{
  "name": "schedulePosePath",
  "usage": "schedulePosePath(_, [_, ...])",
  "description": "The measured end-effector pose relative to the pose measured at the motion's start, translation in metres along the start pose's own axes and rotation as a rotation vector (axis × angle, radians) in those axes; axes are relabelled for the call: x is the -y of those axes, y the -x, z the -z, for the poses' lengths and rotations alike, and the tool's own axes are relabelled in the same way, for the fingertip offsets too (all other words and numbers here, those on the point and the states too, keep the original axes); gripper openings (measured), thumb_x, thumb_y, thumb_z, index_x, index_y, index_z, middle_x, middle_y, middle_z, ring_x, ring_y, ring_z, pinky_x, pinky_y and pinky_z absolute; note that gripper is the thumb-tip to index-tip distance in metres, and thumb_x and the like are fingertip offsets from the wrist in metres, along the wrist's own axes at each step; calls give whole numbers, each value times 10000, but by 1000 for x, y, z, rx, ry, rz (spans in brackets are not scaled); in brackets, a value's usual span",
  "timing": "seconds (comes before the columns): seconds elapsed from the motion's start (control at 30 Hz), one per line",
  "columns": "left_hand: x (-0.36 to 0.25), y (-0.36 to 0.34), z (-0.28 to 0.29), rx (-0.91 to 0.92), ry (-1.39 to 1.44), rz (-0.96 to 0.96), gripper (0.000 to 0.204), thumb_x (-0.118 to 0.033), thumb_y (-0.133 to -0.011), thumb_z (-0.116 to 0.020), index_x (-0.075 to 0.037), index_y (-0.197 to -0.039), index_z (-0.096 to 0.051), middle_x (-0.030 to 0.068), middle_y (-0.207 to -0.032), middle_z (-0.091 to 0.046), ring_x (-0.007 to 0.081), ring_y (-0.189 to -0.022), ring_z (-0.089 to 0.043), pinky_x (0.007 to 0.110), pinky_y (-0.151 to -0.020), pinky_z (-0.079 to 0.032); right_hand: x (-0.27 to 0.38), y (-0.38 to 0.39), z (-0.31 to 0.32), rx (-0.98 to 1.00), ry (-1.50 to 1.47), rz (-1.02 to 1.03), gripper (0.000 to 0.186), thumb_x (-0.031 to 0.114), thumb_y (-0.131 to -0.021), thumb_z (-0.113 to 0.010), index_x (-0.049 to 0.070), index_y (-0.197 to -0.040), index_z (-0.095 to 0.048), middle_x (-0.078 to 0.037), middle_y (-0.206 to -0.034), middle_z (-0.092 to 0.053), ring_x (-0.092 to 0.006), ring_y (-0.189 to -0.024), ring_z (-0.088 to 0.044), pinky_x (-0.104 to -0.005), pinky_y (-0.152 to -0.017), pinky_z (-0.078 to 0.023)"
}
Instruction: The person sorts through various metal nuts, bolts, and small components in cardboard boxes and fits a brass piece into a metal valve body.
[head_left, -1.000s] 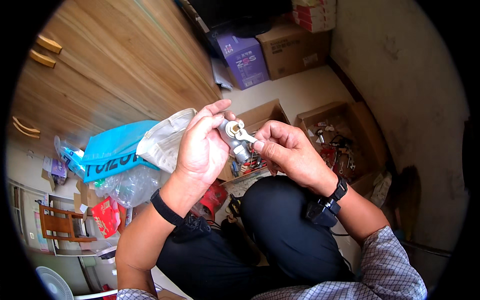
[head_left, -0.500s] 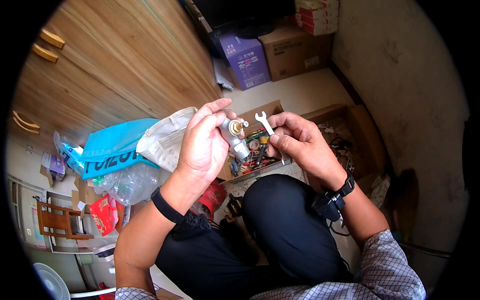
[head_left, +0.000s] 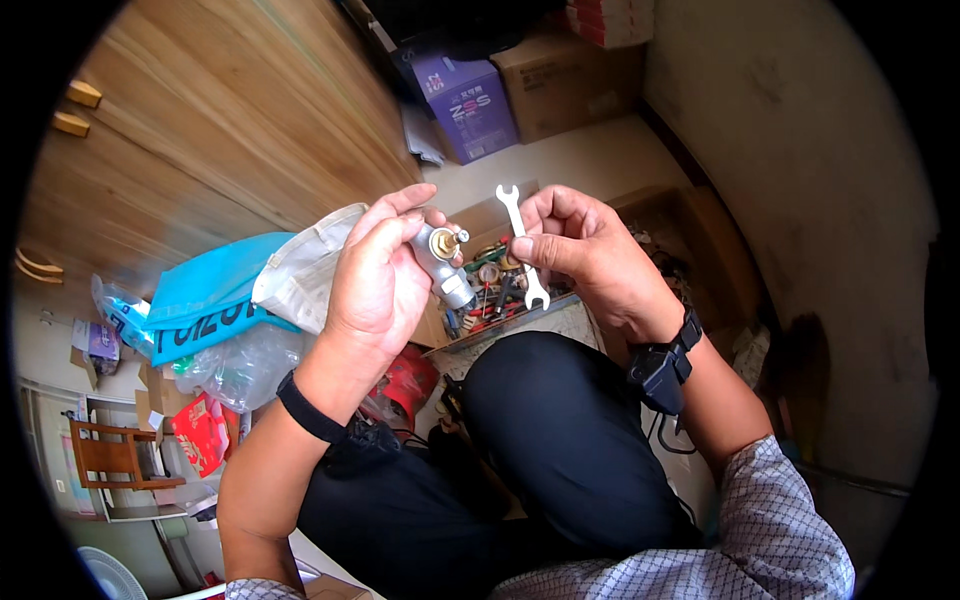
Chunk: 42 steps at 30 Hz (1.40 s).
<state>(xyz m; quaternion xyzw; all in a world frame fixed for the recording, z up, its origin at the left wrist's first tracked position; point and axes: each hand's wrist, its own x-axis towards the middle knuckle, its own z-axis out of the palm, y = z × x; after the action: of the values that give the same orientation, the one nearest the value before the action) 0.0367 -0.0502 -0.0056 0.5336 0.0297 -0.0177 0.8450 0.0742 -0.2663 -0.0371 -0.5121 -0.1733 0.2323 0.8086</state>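
Observation:
My left hand (head_left: pixel 385 270) is closed round a silver metal valve (head_left: pixel 445 268) with a brass nut and a short stem pointing right. In my right hand (head_left: pixel 580 250) a small double open-ended wrench (head_left: pixel 518 235) is pinched between thumb and fingers. It stands nearly upright, one jaw above the hand and the other below. Wrench and valve are apart, side by side. Beneath both hands sits an open cardboard box of tools (head_left: pixel 495 290), its contents partly hidden by the hands.
A white bag (head_left: pixel 300 275), a blue bag (head_left: pixel 215 285) and clear plastic (head_left: pixel 250 365) lie at left beside the wooden cabinet (head_left: pixel 230 130). A purple box (head_left: pixel 470 110) and a brown carton (head_left: pixel 570 85) stand at the back. Another open carton (head_left: pixel 690 215) is at right.
The wrench has turned from slanted to nearly upright, so its lower jaw now shows fully. Both hands appear slightly farther left in view, as the whole view has shifted.

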Motion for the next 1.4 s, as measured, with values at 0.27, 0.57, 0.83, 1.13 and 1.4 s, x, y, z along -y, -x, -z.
schedulePosePath(0.27, [3,0,-2,-5,-14,30,367,-80,-908,-520,35,-1255,-492,109,-1006,-587,227,-915,-604,382,-780,-526,-10,-5,7,-52,-24,-10,173,132,-890,-722,83,-855,-560,1,-753,-608,-73,-611,-576,-210,-566,-480])
schedulePosePath(0.57, [3,-1,1,-11,-35,37,366,-81,-912,-518,36,-1258,-490,107,-1017,-583,219,-922,-602,379,-776,-525,-36,-22,34,16,692,342,174,75,-880,-709,15,-772,-587,-27,-974,-618,-107,-855,-589,-284,-777,-498])
schedulePosePath(0.83, [0,4,8,-17,-67,54,372,-81,-912,-524,41,-1262,-495,105,-1004,-585,217,-921,-599,374,-772,-525,-86,-18,95,-41,429,-63,128,65,-911,-657,47,-823,-566,3,-712,-549,-89,-608,-539,-251,-558,-435])
schedulePosePath(1.13, [-5,13,20,-20,-72,62,378,-74,-902,-530,46,-1260,-507,112,-984,-588,233,-930,-608,378,-768,-524,-133,17,150,-370,640,-180,138,23,-898,-646,26,-984,-539,-33,-739,-606,-104,-621,-603,-257,-561,-473])
schedulePosePath(1.4, [-5,13,36,-72,-126,97,416,-93,-899,-525,52,-1287,-497,109,-1006,-567,226,-929,-561,367,-773,-491,-172,-20,154,-396,783,113,149,133,-945,-618,-6,-890,-620,-33,-685,-629,-99,-616,-611,-256,-574,-493])
